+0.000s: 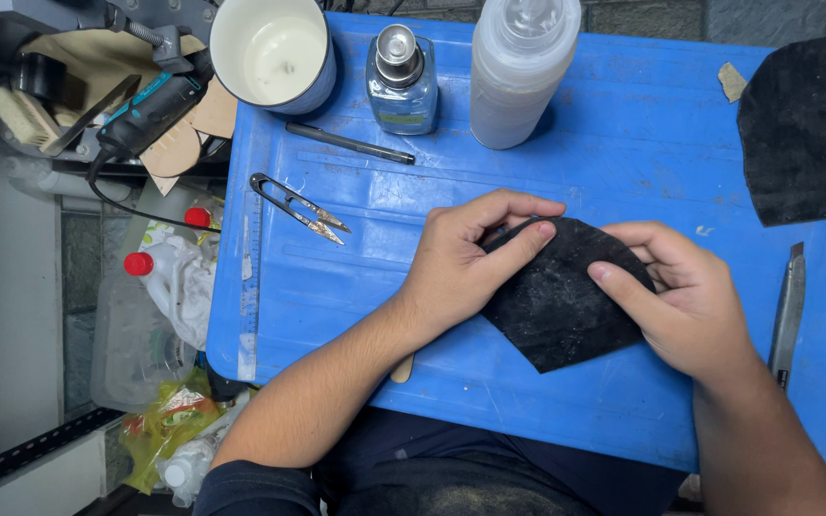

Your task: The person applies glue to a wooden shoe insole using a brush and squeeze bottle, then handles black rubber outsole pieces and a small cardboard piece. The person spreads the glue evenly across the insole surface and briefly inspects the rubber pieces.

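The flat, dark black leather piece with a curved top and pointed lower corner [561,301] lay on the blue plastic surface [623,134], its matte face dusted with pale specks. The left hand [461,263] pinched its upper edge, fingers [518,244] closed on the rim, while the right hand [685,296] pressed it flat, forefinger extended, thumb tucked behind. Working the edge well probably called for steady downward pressure and small, even pinches. Left of the piece lay metal thread snips [298,207]; right of it, a grey utility knife [789,311]; beyond it, a larger black leather sheet [805,129].
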